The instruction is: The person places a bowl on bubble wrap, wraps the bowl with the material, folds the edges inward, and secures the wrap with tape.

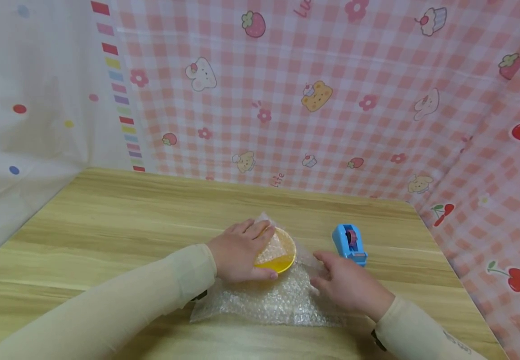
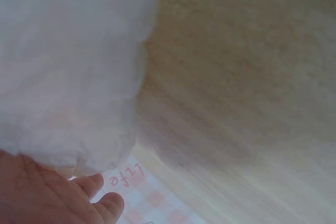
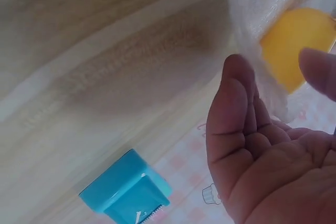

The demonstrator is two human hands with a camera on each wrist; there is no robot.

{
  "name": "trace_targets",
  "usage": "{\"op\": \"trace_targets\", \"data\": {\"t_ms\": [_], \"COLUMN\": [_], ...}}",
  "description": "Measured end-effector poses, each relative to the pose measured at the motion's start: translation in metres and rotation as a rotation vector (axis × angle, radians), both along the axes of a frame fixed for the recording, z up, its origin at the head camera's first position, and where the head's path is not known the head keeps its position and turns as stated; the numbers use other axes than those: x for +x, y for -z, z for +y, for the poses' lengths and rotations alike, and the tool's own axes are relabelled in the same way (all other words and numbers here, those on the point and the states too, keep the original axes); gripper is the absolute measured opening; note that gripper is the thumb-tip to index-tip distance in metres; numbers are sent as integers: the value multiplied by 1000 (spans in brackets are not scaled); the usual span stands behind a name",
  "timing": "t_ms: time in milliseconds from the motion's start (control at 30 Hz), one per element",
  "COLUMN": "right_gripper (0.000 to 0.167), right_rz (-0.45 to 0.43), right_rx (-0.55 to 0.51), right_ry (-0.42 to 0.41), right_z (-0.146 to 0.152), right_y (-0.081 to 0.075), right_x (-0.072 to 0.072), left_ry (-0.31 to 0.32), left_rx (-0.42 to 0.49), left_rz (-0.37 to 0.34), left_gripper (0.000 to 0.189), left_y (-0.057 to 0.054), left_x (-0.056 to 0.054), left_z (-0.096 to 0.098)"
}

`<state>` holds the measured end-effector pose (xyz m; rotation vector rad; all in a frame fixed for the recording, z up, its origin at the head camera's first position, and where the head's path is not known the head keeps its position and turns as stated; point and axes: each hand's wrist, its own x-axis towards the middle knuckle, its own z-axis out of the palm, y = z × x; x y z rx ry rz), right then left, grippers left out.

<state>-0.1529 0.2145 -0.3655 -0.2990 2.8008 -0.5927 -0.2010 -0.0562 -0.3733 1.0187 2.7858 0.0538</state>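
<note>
A round yellow bowl [image 1: 282, 265] sits on a sheet of bubble wrap [image 1: 264, 302], with part of the wrap folded over it. In the head view my left hand [image 1: 239, 250] presses down on the folded wrap and the bowl's left side, fingers spread. My right hand [image 1: 350, 285] is by the wrap's right side, its fingers slightly bent. In the right wrist view, the right fingertips [image 3: 239, 72] come right at the wrap's edge, and the bowl's yellow side [image 3: 294, 45] shows behind. The left wrist view has wrap [image 2: 73, 66] bulging over the left palm.
A blue tape dispenser [image 1: 350, 245] with a small roll in it stands beyond my right hand. The wood-grain table [image 1: 129, 215] is bounded by a pink checked cloth [image 1: 287, 130] at the back and right and a white dotted cloth [image 1: 30, 140] at left.
</note>
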Motion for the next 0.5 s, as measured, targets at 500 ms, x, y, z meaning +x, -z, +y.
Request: {"op": "trace_targets", "data": {"t_ms": [500], "right_gripper": [79], "right_rz": [-138], "right_rx": [18], "right_ry": [64], "right_z": [5], "right_y": [3], "right_x": [8], "left_ry": [-9], "left_rx": [17], "left_rz": [-13], "left_gripper": [102], "left_y": [0], "left_x": [1], "left_z": [0]}}
